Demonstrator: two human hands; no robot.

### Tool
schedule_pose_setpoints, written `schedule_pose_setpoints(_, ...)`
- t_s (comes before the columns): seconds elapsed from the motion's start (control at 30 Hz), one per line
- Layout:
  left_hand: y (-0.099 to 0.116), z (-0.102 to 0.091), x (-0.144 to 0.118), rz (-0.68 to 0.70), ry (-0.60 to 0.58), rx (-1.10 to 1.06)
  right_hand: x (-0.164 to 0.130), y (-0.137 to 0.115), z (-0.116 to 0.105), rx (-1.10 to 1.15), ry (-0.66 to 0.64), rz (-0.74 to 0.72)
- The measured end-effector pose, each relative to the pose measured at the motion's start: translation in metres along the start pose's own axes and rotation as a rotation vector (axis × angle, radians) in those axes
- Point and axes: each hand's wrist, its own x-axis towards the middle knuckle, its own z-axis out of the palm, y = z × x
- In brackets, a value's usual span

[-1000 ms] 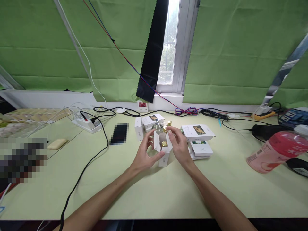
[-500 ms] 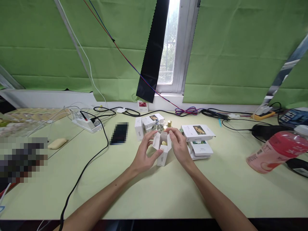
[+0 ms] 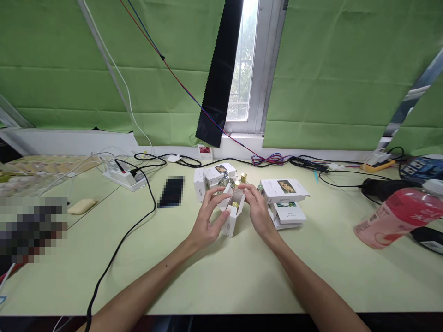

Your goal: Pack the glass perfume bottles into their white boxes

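A small white carton [image 3: 231, 220] stands tilted on the pale green table [image 3: 221, 276], its top flaps open and a gold-capped bottle [image 3: 235, 204] showing inside. My left hand [image 3: 206, 220] grips the carton's left side, thumb on its front. My right hand [image 3: 257, 210] touches the top flap from the right with its fingertips. Just behind the hands stand other small bottles with gold and silver caps [image 3: 243, 177] and several white boxes [image 3: 214, 174].
A stack of white printed boxes [image 3: 284, 191] lies right of my hands. A pink bottle [image 3: 398, 216] lies on its side at the far right. A power strip [image 3: 123, 177], a black cable [image 3: 131, 230] and a dark phone [image 3: 171, 192] are at the left.
The carton has tilted and shifted slightly left between my hands. My right fingertips have moved onto its top flap.
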Motion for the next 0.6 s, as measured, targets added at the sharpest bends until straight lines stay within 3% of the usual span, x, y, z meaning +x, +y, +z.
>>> schedule_pose_setpoints(0.6, -0.0006, -0.0014, 0.0013, -0.01, 0.051, 0.046, 0.0005, 0.0014, -0.0003, -0.011, 0.036, 0.017)
